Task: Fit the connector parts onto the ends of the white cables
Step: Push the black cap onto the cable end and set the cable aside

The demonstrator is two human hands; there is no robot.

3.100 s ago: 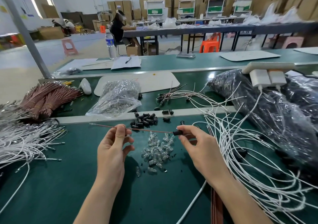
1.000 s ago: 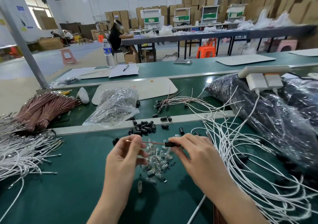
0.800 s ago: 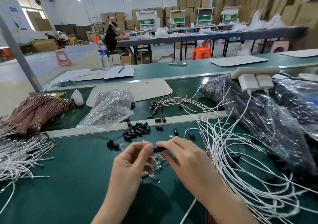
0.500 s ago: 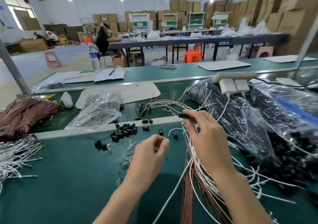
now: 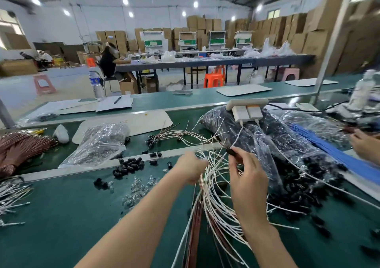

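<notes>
Now the right hand [image 5: 246,177] pinches a black connector [image 5: 232,151] just above the tangled white cables [image 5: 218,202] on the table [image 5: 61,216]; the left hand [image 5: 190,170] is blurred among them, its grip unclear. Behind, plastic bags [image 5: 257,142] crowd close.

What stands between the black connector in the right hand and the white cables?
Nothing visible does. The right hand pinches the black connector directly beside the white cables. The left hand is at the same bundle, too blurred to show its grip.
</notes>
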